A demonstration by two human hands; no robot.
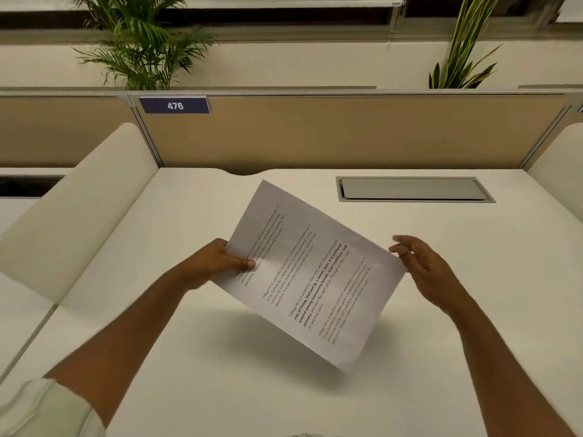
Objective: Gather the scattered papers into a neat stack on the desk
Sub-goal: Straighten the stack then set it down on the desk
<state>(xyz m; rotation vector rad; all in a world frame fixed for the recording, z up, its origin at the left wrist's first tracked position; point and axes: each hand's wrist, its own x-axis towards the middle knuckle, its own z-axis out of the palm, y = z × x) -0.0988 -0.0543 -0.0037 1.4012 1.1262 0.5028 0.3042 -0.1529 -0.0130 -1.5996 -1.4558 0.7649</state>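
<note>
Midair above the desk [189,357] centre, the papers [310,272] (sheet count unclear, print blurred) tilt, pinched at their left edge by the left hand [217,263]. Right hand [422,266] spreads open, fingertips at the right corner; contact is unclear.

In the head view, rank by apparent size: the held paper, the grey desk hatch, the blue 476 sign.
1. Held paper, largest, though it is lifted nearer the camera, which inflates it.
2. Grey desk hatch.
3. Blue 476 sign, clearly smallest, but also farthest away.
</note>
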